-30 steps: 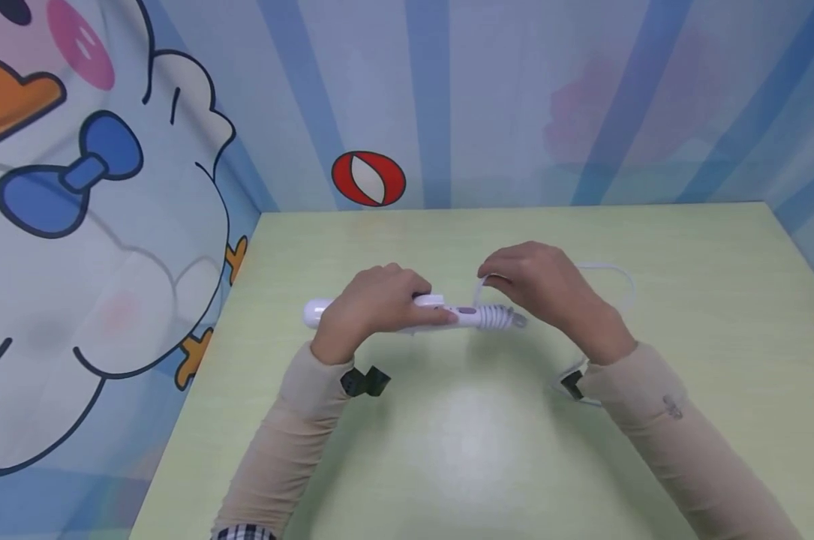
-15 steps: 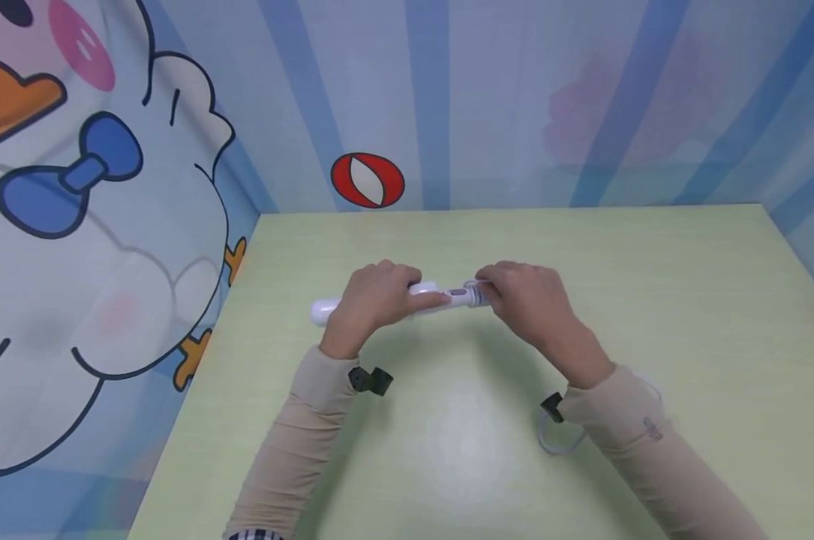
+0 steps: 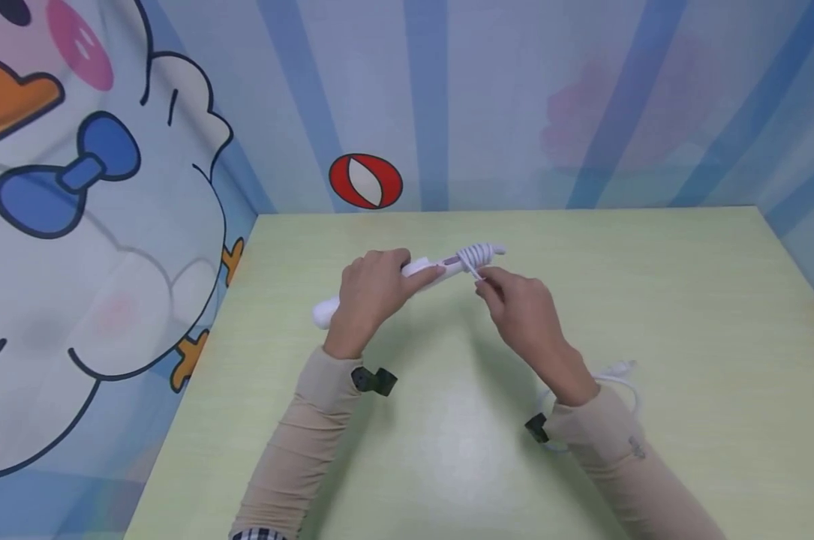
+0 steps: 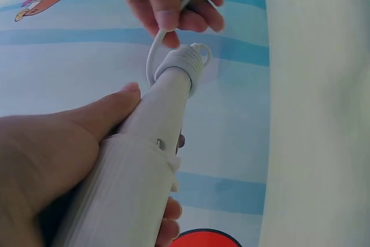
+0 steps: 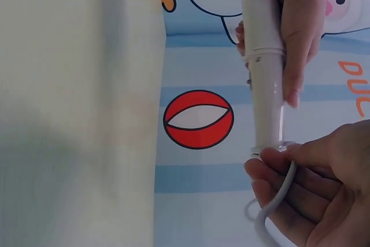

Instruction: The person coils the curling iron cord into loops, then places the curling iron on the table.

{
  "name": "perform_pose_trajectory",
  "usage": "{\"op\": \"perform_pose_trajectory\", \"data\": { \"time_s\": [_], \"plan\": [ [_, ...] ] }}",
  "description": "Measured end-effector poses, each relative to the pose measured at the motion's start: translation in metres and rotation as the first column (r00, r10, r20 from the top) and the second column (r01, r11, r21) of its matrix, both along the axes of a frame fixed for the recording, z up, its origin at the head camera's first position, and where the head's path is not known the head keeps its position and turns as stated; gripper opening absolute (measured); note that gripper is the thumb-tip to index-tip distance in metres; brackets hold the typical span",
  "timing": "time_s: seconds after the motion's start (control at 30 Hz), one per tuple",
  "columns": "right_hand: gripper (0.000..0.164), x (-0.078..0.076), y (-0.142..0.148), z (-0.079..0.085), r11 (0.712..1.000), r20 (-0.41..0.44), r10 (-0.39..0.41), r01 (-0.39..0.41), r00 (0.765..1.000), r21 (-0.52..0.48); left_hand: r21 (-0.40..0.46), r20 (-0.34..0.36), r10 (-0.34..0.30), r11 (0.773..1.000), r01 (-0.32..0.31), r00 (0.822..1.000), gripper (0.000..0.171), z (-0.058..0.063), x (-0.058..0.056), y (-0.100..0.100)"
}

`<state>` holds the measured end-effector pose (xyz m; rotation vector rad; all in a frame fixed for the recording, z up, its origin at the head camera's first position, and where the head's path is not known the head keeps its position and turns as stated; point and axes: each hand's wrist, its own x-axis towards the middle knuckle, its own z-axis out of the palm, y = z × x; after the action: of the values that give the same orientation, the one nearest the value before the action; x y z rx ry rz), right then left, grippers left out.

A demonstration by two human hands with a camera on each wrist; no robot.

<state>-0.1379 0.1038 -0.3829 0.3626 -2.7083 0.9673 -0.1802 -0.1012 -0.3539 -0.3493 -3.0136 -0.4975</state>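
My left hand grips a white curling iron around its middle, with the thumb lying along the handle. The iron is held above the table, its rounded end to the lower left and its cord end raised to the upper right. Several turns of white cord wrap tightly around the handle's end. My right hand pinches the cord just below the coil. In the right wrist view the running cord passes between thumb and fingers and across the palm. The left wrist view shows the coil close up.
A pale green table lies below both hands. The loose cord's plug is beside my right wrist, with part of the cord hidden under the sleeve. Printed walls stand behind and to the left.
The right hand has gone from above the handle's end, around it, to its near side, carrying the cord. The iron's cord end has risen, and the trailing cord has shifted nearer.
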Motion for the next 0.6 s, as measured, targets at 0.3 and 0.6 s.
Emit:
{"op": "perform_pose_trajectory", "data": {
  "time_s": [0.3, 0.6],
  "plan": [
    [0.024, 0.003, 0.002, -0.018, 0.986, 0.012, 0.007, -0.005, 1.000, -0.169, 0.107, -0.017, -0.008, 0.994, 0.009, 1.000, 0.049, 0.013, 0.003, -0.003],
    [0.022, -0.005, 0.013, -0.010, 0.980, 0.005, 0.104, -0.102, 0.995, -0.171, 0.200, 0.085, -0.125, 0.974, 0.106, 0.989, 0.046, 0.026, 0.008, -0.007]
  ]
}}
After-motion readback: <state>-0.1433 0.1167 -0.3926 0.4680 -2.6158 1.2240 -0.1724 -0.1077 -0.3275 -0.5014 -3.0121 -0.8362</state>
